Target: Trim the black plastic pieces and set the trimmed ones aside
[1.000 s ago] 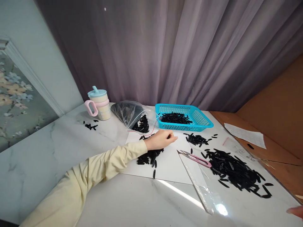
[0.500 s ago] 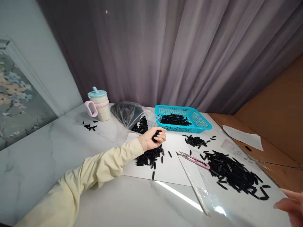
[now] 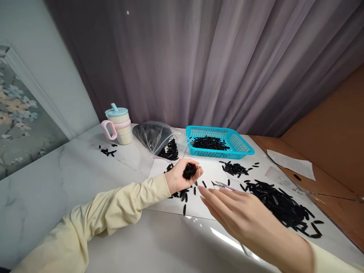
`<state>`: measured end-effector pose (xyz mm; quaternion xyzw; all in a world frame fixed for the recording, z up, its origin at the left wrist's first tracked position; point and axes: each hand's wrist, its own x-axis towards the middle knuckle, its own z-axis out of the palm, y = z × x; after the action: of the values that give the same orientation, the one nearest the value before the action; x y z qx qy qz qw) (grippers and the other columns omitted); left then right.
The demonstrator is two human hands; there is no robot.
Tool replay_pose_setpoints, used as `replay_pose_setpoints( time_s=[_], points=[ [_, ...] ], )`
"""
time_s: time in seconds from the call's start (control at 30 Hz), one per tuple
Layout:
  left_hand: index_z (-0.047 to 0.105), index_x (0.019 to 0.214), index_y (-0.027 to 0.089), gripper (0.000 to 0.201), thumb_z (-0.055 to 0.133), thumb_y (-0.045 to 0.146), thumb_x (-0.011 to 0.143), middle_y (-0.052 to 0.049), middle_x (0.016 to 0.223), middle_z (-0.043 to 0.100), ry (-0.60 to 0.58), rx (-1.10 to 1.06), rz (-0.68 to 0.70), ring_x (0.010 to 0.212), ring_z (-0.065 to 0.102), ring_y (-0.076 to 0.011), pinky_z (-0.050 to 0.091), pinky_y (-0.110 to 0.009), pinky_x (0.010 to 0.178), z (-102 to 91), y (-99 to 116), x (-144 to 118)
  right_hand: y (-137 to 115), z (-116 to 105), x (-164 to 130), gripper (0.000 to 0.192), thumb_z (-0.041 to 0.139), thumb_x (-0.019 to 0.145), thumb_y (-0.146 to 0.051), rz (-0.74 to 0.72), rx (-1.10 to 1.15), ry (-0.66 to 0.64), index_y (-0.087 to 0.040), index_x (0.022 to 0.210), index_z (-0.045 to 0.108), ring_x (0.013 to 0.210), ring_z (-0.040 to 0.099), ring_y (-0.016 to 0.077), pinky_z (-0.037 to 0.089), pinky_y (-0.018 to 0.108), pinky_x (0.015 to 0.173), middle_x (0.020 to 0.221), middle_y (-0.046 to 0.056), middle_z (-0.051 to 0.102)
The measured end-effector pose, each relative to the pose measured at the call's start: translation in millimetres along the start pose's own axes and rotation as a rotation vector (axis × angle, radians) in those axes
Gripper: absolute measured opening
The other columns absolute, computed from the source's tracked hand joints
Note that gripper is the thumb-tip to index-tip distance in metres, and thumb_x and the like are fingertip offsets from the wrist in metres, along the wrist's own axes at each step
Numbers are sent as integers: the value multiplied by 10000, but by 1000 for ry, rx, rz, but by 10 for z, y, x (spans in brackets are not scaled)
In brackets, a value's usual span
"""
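My left hand (image 3: 182, 176) is turned palm up and curled around a small handful of small black elongated pieces (image 3: 189, 171). Under it, partly covered, lies a black pile (image 3: 182, 194) of the same pieces on a white sheet (image 3: 165, 206). My right hand (image 3: 236, 212) reaches in from the lower right, fingers stretched out, with nothing visible in it; its fingertips are just below my left hand. Thread snips (image 3: 223, 185) with a pink handle are partly hidden behind the right hand. A larger black pile (image 3: 280, 203) lies to its right.
At the back stands a blue basket (image 3: 239, 153) holding more black pieces. Left of it a clear plastic bag (image 3: 153, 138) spills some out. A lidded cup (image 3: 122, 131) with a pink handle stands further left. White paper (image 3: 292, 165) lies on the brown surface at right.
My right hand has come in from the right edge to near my left hand, now covering most of the snips. My left hand has turned further palm up and opened somewhat, showing the black pieces.
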<state>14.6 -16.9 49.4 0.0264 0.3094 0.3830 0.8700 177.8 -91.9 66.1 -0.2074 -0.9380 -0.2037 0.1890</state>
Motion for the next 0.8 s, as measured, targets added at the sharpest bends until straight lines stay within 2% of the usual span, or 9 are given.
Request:
replay_pose_setpoints(
  time_s=[0.1,0.23,0.4,0.53,0.67,0.8],
  points=[
    [420,596,130,204,394,20,765,-21,545,476,56,-13,81,479,520,-75,499,-130,426,-12,-46,-23,-2,260,168,298,413,783,-16,-32,-57,-103,-70,1062,500,541,474,154,270,284,417,715,57,561],
    [439,566,118,213,402,18,750,-38,553,496,89,-29,153,490,535,-82,506,-147,463,-23,-58,-78,5,480,262,193,360,813,-14,89,60,-62,-132,879,498,515,462,148,197,273,388,667,35,531],
    [423,541,137,224,384,36,737,-27,507,484,102,-31,193,454,529,-100,476,-181,422,-60,-64,-114,33,535,287,228,294,877,-50,217,386,76,-154,900,495,510,492,120,329,220,450,680,28,576],
    [376,537,157,258,343,73,779,10,445,424,103,-54,177,352,433,-66,371,-144,322,-81,-68,-100,24,551,261,207,347,884,-57,289,607,218,-154,924,525,498,518,92,394,183,481,632,2,584],
    [318,530,172,300,317,117,825,67,395,292,68,-91,112,274,278,-22,232,-100,259,-87,-39,-62,2,589,236,209,394,881,-51,265,552,321,-137,972,560,524,540,97,403,187,483,661,21,608],
    [294,529,182,325,311,149,852,94,384,206,33,-104,59,245,201,-20,140,-105,224,-100,7,-16,-9,635,212,258,407,851,-1,130,396,347,-132,1003,570,633,578,124,410,217,507,836,71,655]
  ],
)
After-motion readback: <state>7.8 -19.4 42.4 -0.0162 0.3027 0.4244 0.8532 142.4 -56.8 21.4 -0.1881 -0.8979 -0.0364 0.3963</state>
